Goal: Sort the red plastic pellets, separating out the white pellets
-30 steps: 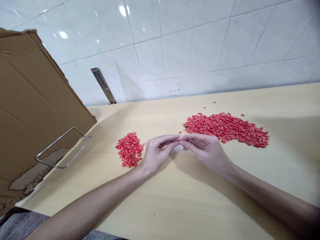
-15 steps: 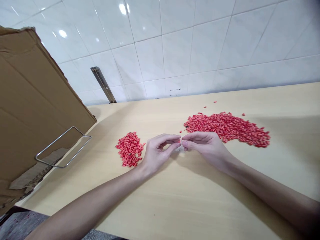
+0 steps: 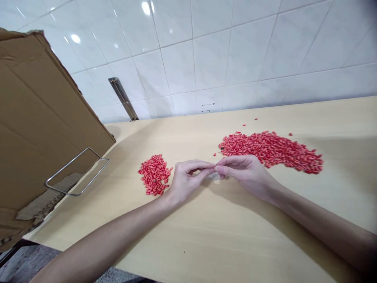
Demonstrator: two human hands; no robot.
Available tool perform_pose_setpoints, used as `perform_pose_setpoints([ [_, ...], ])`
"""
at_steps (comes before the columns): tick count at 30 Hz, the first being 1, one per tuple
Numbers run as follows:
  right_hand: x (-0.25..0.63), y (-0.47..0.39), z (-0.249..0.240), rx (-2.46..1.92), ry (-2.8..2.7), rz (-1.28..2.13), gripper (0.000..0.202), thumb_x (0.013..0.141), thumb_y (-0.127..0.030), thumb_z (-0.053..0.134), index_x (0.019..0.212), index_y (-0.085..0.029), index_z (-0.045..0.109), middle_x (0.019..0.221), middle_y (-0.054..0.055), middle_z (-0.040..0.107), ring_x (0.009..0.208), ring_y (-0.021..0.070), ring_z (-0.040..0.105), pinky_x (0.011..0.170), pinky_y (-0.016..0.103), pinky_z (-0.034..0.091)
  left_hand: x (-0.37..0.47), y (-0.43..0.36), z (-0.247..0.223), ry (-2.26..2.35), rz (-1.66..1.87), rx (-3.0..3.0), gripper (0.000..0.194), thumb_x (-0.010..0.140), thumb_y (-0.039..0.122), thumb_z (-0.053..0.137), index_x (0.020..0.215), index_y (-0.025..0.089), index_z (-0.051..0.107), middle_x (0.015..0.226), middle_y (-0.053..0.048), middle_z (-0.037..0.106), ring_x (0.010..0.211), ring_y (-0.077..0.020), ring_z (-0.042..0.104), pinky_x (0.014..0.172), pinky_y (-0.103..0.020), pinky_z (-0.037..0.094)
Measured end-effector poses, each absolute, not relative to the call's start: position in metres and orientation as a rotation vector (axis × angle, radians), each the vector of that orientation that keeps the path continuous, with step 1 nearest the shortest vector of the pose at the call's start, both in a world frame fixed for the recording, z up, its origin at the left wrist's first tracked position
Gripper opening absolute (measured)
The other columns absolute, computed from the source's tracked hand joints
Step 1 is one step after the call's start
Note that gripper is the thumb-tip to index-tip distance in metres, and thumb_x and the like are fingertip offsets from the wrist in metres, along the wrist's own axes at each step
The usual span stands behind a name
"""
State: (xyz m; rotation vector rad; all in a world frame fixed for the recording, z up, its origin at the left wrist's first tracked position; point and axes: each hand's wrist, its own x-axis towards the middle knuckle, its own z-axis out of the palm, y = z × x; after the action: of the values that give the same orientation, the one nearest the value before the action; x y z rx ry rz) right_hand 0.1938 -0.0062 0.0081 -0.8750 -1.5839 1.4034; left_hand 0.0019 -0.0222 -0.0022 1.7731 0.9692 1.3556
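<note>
My left hand [image 3: 191,177] pinches thumb to forefinger, and its tips meet those of my right hand [image 3: 243,173], which is also in a closed pinch. A small red tube showed at the left fingertips a moment ago; the fingers now cover it. What the right fingertips hold, if anything, is hidden. Just left of my left hand lies a small pile of short red tubes [image 3: 154,173]. Behind my right hand spreads a larger pile of small red pieces [image 3: 273,149]. Something whitish and translucent [image 3: 214,176] shows beneath the fingertips, too unclear to name.
A large cardboard box [image 3: 44,118] stands at the left, with a bent wire frame [image 3: 78,171] beside it. A metal bracket [image 3: 123,99] leans at the tiled wall [image 3: 206,55]. A few stray red pieces lie on the wooden table [image 3: 206,236].
My two hands have closed the small gap between their fingertips, and the red tube between them has gone out of sight. The whole view has shifted slightly.
</note>
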Motion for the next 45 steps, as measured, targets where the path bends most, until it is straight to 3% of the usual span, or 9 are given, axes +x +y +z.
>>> perform_pose_setpoints([
  [9, 0.194, -0.005, 0.006, -0.879, -1.502, 1.485, 0.020, 0.072, -0.037, 0.080, 0.077, -0.018, 0.076, 0.067, 0.001, 0.067, 0.064, 0.0125, 0.058, 0.067, 0.028, 0.049, 0.003, -0.023, -0.001, 0.958, 1.296, 1.634, 0.013, 0.076, 0.025, 0.076, 0.087, 0.019, 0.078, 0.089, -0.008, 0.079, 0.080, -0.0211, 0.074, 0.077, -0.033, 0.061],
  [17, 0.191, -0.005, 0.000, -0.770, -1.356, 1.491, 0.017, 0.076, -0.034, 0.077, 0.084, -0.019, 0.075, 0.076, 0.004, 0.070, 0.071, 0.0149, 0.060, 0.069, 0.029, 0.048, 0.006, -0.020, 0.001, 1.123, 1.402, 1.620, 0.011, 0.073, 0.026, 0.079, 0.081, 0.019, 0.077, 0.083, -0.005, 0.078, 0.075, -0.0172, 0.072, 0.071, -0.027, 0.059],
  [26, 0.193, -0.005, 0.005, -0.842, -1.513, 1.429, 0.030, 0.078, -0.046, 0.073, 0.086, -0.017, 0.075, 0.076, 0.005, 0.068, 0.070, 0.0147, 0.058, 0.070, 0.030, 0.050, 0.005, -0.022, -0.001, 0.995, 1.380, 1.625, 0.012, 0.075, 0.024, 0.077, 0.086, 0.020, 0.078, 0.088, -0.005, 0.078, 0.080, -0.0185, 0.073, 0.075, -0.029, 0.060],
  [34, 0.193, -0.006, 0.010, -0.873, -1.581, 1.431, 0.027, 0.077, -0.043, 0.074, 0.080, -0.017, 0.077, 0.069, 0.002, 0.063, 0.066, 0.0126, 0.054, 0.064, 0.027, 0.047, 0.004, -0.026, 0.001, 0.957, 1.331, 1.658, 0.013, 0.076, 0.023, 0.077, 0.089, 0.021, 0.078, 0.090, -0.004, 0.079, 0.081, -0.0184, 0.075, 0.078, -0.028, 0.061],
  [45, 0.195, -0.005, 0.011, -0.878, -1.651, 1.412, 0.035, 0.076, -0.052, 0.072, 0.081, -0.018, 0.078, 0.069, 0.002, 0.064, 0.065, 0.0137, 0.054, 0.064, 0.029, 0.047, 0.003, -0.026, 0.000, 0.964, 1.309, 1.697, 0.013, 0.077, 0.025, 0.076, 0.089, 0.020, 0.078, 0.091, -0.006, 0.078, 0.083, -0.0214, 0.075, 0.080, -0.033, 0.062],
])
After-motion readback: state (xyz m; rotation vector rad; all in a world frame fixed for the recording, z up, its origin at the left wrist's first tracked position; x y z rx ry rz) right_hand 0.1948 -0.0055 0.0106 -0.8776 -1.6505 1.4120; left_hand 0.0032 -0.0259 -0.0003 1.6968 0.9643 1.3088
